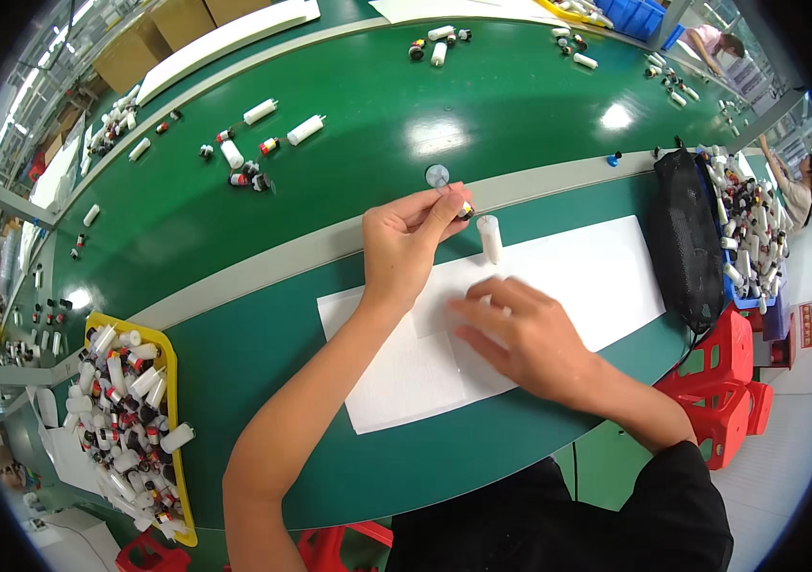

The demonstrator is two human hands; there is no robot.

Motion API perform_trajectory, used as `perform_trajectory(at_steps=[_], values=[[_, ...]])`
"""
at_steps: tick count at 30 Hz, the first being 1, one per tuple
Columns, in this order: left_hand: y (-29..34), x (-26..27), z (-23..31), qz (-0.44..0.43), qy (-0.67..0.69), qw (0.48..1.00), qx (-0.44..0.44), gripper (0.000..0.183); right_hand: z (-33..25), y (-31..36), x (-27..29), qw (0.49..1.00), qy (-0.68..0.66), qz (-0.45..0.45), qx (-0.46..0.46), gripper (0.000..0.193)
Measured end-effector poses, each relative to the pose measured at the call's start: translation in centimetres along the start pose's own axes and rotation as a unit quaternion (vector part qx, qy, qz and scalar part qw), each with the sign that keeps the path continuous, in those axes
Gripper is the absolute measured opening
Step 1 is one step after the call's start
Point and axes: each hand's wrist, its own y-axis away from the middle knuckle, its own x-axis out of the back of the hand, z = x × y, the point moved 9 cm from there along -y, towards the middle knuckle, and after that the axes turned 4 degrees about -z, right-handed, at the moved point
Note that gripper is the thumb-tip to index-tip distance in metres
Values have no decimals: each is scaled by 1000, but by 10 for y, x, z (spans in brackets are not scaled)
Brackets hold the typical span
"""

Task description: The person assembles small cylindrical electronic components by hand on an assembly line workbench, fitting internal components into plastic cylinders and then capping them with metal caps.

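My left hand [404,243] is closed in a pinch on a small black cap with a red and yellow band [465,211], held above the paper's far edge. A clear round disc [437,176] shows just beyond those fingers; whether it joins the cap I cannot tell. Upright beside the cap, on the white paper [406,386], stands a white cylindrical bottle [491,238]. My right hand [532,338] hovers over the paper, slightly blurred, thumb and fingers apart. Nothing shows between its fingers.
At left is a yellow tray [177,439] heaped with bottles and caps. A black mesh pouch [687,243] lies at right, beside a full blue bin [754,303]. Loose bottles [307,130] dot the green belt [358,124]. Red stools [725,381] stand right; other people work farther off.
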Motion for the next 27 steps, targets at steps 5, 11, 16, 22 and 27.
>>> perform_trajectory(at_steps=[5,11,16,22,27], values=[[1,1,1,5,3,1000,-2,30,-8,15,-27,998,-20,-23,47,16],[2,4,1,3,9,1000,-9,30,6,4,-37,990,-125,-57,-14,16],[1,0,2,-1,14,1000,9,30,20,15,-31,914,-391,4,-109,8],[4,4,3,-1,4,1000,7,29,29,8,-28,819,-537,12,-200,6],[3,0,4,-6,4,1000,9,30,28,5,-45,819,-514,-58,-249,14]])
